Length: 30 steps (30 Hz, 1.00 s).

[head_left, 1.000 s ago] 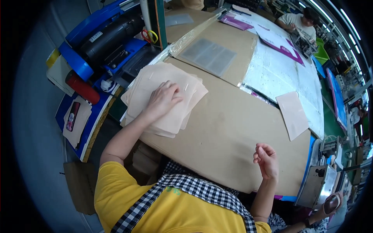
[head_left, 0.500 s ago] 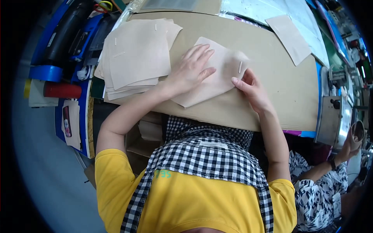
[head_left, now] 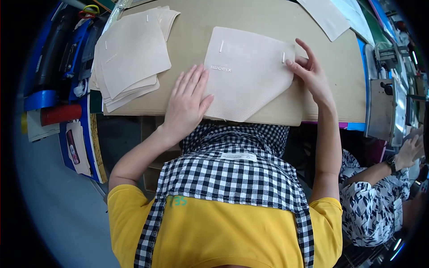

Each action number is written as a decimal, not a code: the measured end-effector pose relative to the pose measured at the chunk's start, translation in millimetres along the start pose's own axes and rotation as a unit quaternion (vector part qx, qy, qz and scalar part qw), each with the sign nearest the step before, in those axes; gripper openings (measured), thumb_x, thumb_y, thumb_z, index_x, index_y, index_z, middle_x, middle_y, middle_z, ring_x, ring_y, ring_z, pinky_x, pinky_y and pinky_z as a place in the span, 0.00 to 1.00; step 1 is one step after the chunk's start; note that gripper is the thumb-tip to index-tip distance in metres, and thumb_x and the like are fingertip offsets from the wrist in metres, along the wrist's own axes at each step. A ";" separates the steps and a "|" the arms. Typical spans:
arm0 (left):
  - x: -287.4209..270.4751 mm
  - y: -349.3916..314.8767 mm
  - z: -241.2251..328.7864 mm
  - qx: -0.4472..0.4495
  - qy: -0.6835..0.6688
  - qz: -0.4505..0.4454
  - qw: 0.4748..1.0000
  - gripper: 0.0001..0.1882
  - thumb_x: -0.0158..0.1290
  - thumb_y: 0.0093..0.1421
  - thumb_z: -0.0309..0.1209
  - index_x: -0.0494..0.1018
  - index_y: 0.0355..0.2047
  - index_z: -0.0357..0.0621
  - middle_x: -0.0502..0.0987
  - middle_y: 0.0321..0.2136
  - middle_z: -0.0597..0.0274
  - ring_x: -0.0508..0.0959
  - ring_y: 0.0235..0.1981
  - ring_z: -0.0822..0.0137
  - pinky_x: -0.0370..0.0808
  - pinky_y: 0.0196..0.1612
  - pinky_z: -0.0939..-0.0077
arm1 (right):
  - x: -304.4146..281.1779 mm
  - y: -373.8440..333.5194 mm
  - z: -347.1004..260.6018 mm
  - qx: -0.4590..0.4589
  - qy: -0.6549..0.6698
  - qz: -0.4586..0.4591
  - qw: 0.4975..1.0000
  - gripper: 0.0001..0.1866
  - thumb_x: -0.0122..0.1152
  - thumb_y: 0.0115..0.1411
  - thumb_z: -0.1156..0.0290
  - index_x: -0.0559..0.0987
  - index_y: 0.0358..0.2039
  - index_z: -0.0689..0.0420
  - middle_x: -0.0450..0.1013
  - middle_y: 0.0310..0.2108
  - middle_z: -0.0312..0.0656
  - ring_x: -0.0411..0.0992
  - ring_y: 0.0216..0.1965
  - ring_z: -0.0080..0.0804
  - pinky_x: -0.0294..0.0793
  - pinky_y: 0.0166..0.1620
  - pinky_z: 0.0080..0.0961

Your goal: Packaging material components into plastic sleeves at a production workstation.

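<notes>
A beige leather-like panel (head_left: 250,80) lies on the cardboard in front of me, with a short slot near each upper side and small embossed lettering. My left hand (head_left: 185,102) rests flat along the panel's left edge, its fingers stretched out. At the right edge, beside a slot, my right hand (head_left: 310,73) pinches the panel between the thumb and bent fingers while the index finger sticks up. To the left is a loose stack of similar beige panels (head_left: 134,56), their slots showing on the top one.
Brown cardboard (head_left: 339,89) covers the table. Another beige piece (head_left: 325,18) lies at the far right. A metal machine (head_left: 386,102) stands at the right edge, with another person's hand (head_left: 409,154) near it. A red roll (head_left: 61,114) and blue-and-black equipment (head_left: 56,53) are on the left.
The panel has been turned and laid flatter, so its lettering and both slots now show. My left hand has slid off its middle to the left edge. My right index finger has lifted.
</notes>
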<state>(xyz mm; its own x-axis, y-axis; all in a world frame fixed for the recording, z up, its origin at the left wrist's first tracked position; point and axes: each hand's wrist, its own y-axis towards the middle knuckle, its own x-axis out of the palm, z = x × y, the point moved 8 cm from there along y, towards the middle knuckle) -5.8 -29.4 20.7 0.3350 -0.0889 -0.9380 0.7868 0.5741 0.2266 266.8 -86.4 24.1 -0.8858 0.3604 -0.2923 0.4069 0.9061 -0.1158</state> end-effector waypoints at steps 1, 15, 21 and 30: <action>1.3 -9.1 -1.8 -0.017 0.008 0.000 1.000 0.30 0.44 0.66 0.41 0.57 0.62 0.34 0.58 0.63 0.45 0.55 0.66 0.51 0.54 0.65 0.58 | 4.1 -0.2 -4.4 -0.053 0.004 -0.033 0.998 0.34 0.63 0.58 0.72 0.59 0.62 0.63 0.73 0.30 0.50 0.70 0.20 0.22 0.65 0.14 0.12; 3.3 -4.3 -2.5 -0.063 0.018 0.037 0.997 0.28 0.44 0.65 0.40 0.60 0.60 0.33 0.61 0.61 0.44 0.59 0.64 0.50 0.57 0.63 0.56 | -8.0 -21.9 -17.6 0.062 -0.149 0.028 0.986 0.29 0.61 0.58 0.75 0.65 0.59 0.54 0.72 0.41 0.48 0.73 0.25 0.24 0.71 0.23 0.16; -17.2 43.8 -25.1 -0.021 0.020 0.087 0.996 0.23 0.41 0.67 0.34 0.64 0.57 0.32 0.64 0.59 0.46 0.60 0.63 0.52 0.59 0.64 0.59 | -24.6 30.4 -21.8 -0.089 -0.258 0.114 0.955 0.12 0.59 0.60 0.69 0.79 0.43 0.56 0.73 0.33 0.37 0.70 0.26 0.21 0.70 0.29 0.20; 7.7 73.0 -52.2 0.000 -0.028 0.070 0.997 0.20 0.41 0.64 0.24 0.65 0.57 0.35 0.66 0.59 0.52 0.61 0.63 0.57 0.61 0.64 0.66 | -4.6 73.3 -6.5 -0.073 -0.261 0.081 0.959 0.07 0.60 0.59 0.68 0.81 0.36 0.55 0.72 0.29 0.34 0.67 0.26 0.20 0.69 0.32 0.19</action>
<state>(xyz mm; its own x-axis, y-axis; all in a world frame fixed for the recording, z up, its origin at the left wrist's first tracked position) 27.2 54.3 16.3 0.4699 -0.0526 -0.8812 0.7304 0.5838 0.3546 299.3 -20.2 23.2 -0.5662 0.3737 -0.7347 0.4608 0.8826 0.0938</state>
